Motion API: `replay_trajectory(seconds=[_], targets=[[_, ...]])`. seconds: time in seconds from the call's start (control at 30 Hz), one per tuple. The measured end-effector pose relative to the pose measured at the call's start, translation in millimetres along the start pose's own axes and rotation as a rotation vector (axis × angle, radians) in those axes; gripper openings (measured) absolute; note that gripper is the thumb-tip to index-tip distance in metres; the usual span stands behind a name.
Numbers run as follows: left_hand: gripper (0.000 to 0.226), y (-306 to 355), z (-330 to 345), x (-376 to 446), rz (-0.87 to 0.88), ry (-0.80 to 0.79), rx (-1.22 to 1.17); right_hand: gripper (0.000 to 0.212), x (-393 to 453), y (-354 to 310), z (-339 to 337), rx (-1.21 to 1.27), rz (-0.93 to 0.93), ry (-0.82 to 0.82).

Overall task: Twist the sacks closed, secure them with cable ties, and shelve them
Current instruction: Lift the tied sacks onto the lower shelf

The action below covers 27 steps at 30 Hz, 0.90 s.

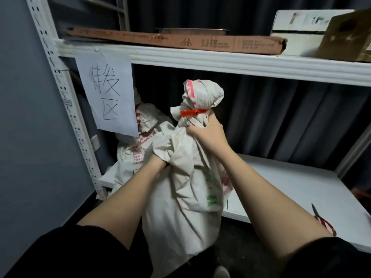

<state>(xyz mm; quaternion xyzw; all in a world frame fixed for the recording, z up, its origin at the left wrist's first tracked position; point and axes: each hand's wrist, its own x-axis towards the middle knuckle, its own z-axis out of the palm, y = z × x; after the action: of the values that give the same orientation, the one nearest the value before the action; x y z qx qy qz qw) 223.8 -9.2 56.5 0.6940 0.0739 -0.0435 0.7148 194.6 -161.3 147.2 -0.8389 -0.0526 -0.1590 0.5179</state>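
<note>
Both hands hold a white sack point(186, 197) upright in front of the lower shelf point(281, 177): the right hand point(208, 135) grips its twisted neck just under a red cable tie point(192, 112), and the left hand point(158, 163) clutches a fold of cloth lower on the sack's left side. A second tied sack point(136, 149) sits at the shelf's back left corner, below a handwritten paper sign point(108, 93). Scissors point(323, 219) lie near the shelf's front right edge, and cardboard boxes point(180, 40) rest on the upper shelf.
</note>
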Motion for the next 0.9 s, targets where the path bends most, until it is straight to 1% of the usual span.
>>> replay_trajectory(seconds=[0.07, 0.13, 0.2, 0.23, 0.27, 0.3, 0.37, 0.4, 0.47, 0.5, 0.53, 0.57, 0.6, 0.63, 0.7, 0.73, 0.77, 0.8, 0.83, 0.9], targets=[[0.019, -12.0, -8.3, -2.6, 0.067, 0.01, 0.092, 0.067, 1.2, 4.4, 6.3, -0.028, 0.005, 0.03], [0.02, -36.8, -22.7, -6.6, 0.061, 0.101, 0.059, 0.068, 2.5, 10.7, 11.4, -0.041, 0.011, 0.072], [0.022, -75.3, -40.9, -7.9, -0.067, 0.245, 0.022, 0.068, 6.0, 15.1, 15.8, -0.036, 0.013, 0.116], [0.031, -95.0, -50.0, -9.9, -0.149, 0.309, 0.038, 0.067, 8.2, 15.6, 16.9, -0.03, 0.014, 0.133], [0.047, -112.4, -53.7, -14.8, -0.229, 0.355, 0.062, 0.065, 11.0, 15.8, 18.9, -0.024, 0.017, 0.141], [0.057, -127.6, -55.8, -17.8, -0.328, 0.359, 0.102, 0.064, 14.1, 15.6, 20.0, -0.018, 0.02, 0.146], [0.064, -151.8, -53.5, -25.6, -0.504, 0.274, 0.054, 0.063, 19.9, 16.1, 21.8, -0.006, 0.023, 0.146], [0.08, -173.6, -55.4, -21.0, -0.562, 0.242, 0.055, 0.062, 22.2, 16.7, 22.1, 0.0, 0.023, 0.147], [0.137, -228.7, -63.5, -12.5, -0.679, 0.179, 0.172, 0.061, 27.5, 21.0, 22.1, 0.011, 0.022, 0.151], [0.149, -254.0, -70.5, 8.5, -0.737, 0.144, 0.184, 0.061, 30.3, 23.9, 22.3, 0.015, 0.018, 0.149], [0.145, -238.6, -63.3, -23.9, -0.736, 0.145, 0.142, 0.061, 32.7, 26.4, 22.7, 0.018, 0.015, 0.142], [0.131, -259.5, -65.9, 0.1, -0.735, 0.149, 0.042, 0.06, 35.0, 29.3, 23.6, 0.024, 0.017, 0.133], [0.115, -226.5, -50.1, -30.7, -0.756, 0.129, -0.001, 0.059, 37.0, 32.8, 25.2, 0.035, 0.027, 0.126], [0.105, -203.4, -42.0, -36.1, -0.721, 0.061, -0.13, 0.057, 38.9, 35.9, 26.7, 0.048, 0.039, 0.125], [0.075, -192.0, -24.2, -34.3, -0.641, -0.033, -0.233, 0.057, 43.0, 42.0, 29.7, 0.075, 0.061, 0.133], [0.058, -184.9, -13.2, -32.6, -0.598, -0.015, -0.248, 0.059, 43.4, 43.6, 30.8, 0.084, 0.073, 0.128], [0.044, -179.8, -4.1, -26.5, -0.525, 0.047, -0.25, 0.061, 43.9, 45.3, 32.2, 0.09, 0.082, 0.113], [0.038, -172.3, 4.4, -19.9, -0.43, 0.122, -0.206, 0.061, 44.5, 46.5, 33.5, 0.093, 0.086, 0.092], [0.037, -170.0, 9.7, -8.7, -0.345, 0.174, -0.176, 0.061, 45.5, 47.7, 34.9, 0.087, 0.085, 0.073], [0.041, -158.0, 13.8, 10.3, -0.211, 0.211, -0.126, 0.062, 48.1, 49.0, 37.1, 0.052, 0.063, 0.05]])
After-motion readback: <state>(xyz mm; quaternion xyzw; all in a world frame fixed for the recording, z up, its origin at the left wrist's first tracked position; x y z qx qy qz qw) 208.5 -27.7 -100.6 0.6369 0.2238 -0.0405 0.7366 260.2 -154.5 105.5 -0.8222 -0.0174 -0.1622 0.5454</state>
